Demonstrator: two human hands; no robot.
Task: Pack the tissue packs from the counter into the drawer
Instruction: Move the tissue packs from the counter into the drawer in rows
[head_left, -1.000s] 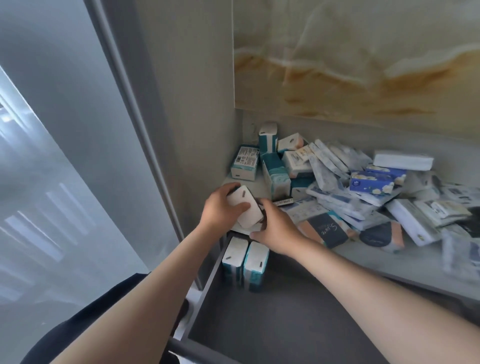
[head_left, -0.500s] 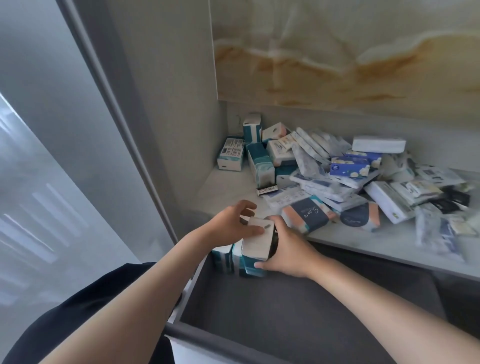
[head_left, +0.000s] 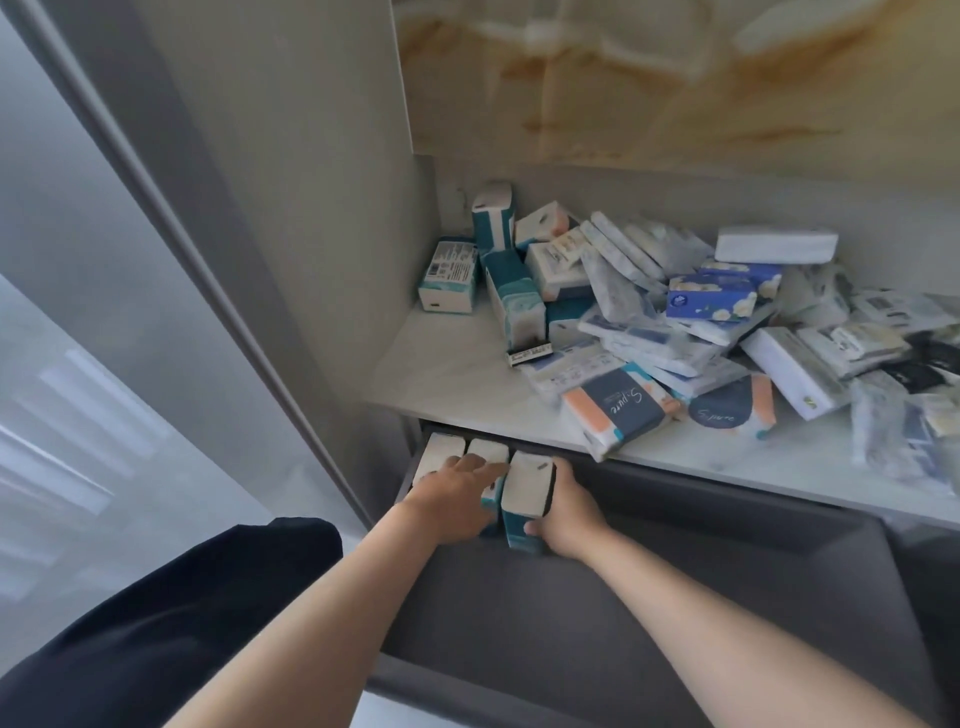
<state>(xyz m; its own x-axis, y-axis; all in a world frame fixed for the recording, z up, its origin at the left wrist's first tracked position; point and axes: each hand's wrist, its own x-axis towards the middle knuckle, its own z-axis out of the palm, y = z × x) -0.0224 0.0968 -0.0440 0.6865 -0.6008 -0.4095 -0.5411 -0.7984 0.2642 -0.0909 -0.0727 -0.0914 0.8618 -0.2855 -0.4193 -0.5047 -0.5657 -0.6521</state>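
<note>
The right hand (head_left: 569, 512) grips a white-topped, teal-sided tissue pack (head_left: 525, 491), thumb at its near face and fingers curled along its right side. The pack stands upright at the far left end of the dark grey drawer (head_left: 649, 597). The left hand (head_left: 452, 496) rests with fingers nearly straight on two more packs (head_left: 441, 452) standing just left of it. Above the drawer, across the centre and right of the frame, the white table (head_left: 452, 379) carries a loose heap of tissue packs (head_left: 691, 322), with teal packs (head_left: 514, 299) at its left end.
</note>
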